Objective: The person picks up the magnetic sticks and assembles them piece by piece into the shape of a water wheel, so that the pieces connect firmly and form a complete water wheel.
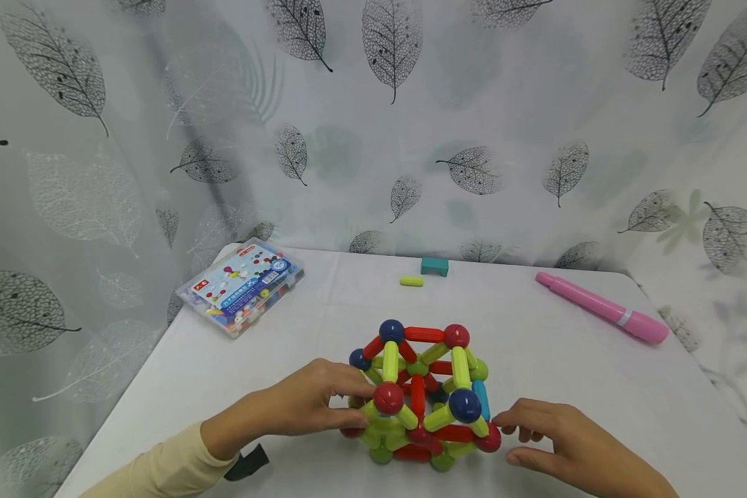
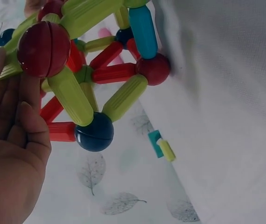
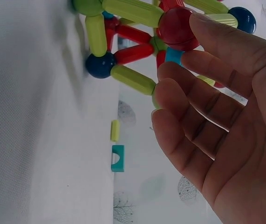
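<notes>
A cage-like structure of coloured balls and rods from a magnetic building set stands on the white table, its red upright rod (image 1: 418, 394) near the middle in the head view. Its rods are mostly yellow-green and red, with a light blue rod (image 1: 481, 399) on the right side. My left hand (image 1: 301, 401) grips the structure's left side, thumb and fingers beside the front red ball (image 1: 389, 398). On the other side, my right hand (image 1: 554, 439) has its fingers loosely bent, with a fingertip right at the lower right red ball (image 1: 488, 438).
A flat plastic case (image 1: 243, 277) with a printed label lies at the back left. Near the back edge are a loose yellow-green rod (image 1: 411, 281) and a teal arch block (image 1: 434, 266). A big pink marker-shaped object (image 1: 604, 308) lies back right. A leaf-print curtain (image 1: 348, 104) hangs behind the table.
</notes>
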A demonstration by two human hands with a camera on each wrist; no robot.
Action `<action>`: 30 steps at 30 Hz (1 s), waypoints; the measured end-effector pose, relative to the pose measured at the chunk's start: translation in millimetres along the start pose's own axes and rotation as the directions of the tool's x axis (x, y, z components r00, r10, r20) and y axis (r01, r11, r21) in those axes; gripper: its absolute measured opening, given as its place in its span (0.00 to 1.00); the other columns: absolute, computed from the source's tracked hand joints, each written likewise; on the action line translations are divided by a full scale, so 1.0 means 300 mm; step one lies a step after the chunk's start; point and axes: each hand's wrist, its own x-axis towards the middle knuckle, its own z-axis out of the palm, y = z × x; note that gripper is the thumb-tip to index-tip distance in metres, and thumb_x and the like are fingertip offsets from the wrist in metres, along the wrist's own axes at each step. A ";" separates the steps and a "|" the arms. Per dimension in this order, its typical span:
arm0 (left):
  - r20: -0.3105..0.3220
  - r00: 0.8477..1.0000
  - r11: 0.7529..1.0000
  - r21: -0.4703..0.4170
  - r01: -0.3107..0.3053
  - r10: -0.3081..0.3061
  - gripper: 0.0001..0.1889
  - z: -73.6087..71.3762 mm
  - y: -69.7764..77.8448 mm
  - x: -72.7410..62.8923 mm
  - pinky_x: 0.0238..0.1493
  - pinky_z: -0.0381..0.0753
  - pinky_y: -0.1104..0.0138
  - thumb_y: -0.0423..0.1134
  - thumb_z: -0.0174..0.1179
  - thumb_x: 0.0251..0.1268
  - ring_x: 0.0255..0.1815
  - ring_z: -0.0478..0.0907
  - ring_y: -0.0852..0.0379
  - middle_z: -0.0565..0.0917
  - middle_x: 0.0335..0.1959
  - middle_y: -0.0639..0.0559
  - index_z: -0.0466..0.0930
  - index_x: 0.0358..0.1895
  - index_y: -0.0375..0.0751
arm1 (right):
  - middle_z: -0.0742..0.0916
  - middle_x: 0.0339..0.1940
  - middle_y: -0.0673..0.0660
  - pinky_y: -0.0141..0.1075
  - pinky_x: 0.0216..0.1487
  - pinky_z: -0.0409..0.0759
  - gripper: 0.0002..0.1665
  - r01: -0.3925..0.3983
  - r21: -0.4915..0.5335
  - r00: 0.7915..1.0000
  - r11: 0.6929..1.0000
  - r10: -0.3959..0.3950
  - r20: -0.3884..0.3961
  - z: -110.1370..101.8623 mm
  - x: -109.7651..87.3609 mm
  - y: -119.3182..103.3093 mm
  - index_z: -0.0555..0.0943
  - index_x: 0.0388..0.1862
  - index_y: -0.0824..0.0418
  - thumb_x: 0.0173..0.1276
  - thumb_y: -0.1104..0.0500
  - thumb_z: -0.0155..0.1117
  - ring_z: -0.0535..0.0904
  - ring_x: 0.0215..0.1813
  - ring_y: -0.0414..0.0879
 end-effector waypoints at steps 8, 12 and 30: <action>-0.154 0.988 0.998 0.056 0.032 -0.023 0.13 -0.003 -0.011 -0.031 0.42 0.84 0.71 0.39 0.69 0.67 0.42 0.83 0.64 0.88 0.41 0.54 0.86 0.53 0.43 | 0.86 0.47 0.40 0.31 0.37 0.84 0.16 -0.021 0.008 1.000 1.000 0.021 0.013 0.000 0.003 -0.001 0.82 0.56 0.47 0.72 0.50 0.67 0.79 0.40 0.31; -0.276 0.956 0.980 0.140 0.139 -0.096 0.18 -0.003 -0.026 -0.058 0.50 0.84 0.66 0.44 0.72 0.64 0.50 0.79 0.61 0.84 0.48 0.57 0.84 0.55 0.45 | 0.87 0.47 0.41 0.30 0.38 0.84 0.17 -0.050 0.001 0.998 0.999 0.050 0.023 -0.005 0.011 0.001 0.83 0.57 0.47 0.72 0.48 0.67 0.79 0.40 0.32; -0.080 0.934 0.921 0.157 0.356 -0.347 0.51 0.026 -0.062 -0.090 0.70 0.70 0.43 0.67 0.66 0.60 0.81 0.57 0.50 0.56 0.82 0.56 0.51 0.83 0.58 | 0.88 0.44 0.43 0.30 0.35 0.81 0.16 -0.050 -0.123 0.994 0.991 0.038 -0.100 -0.130 0.133 0.061 0.84 0.55 0.48 0.69 0.50 0.72 0.78 0.38 0.32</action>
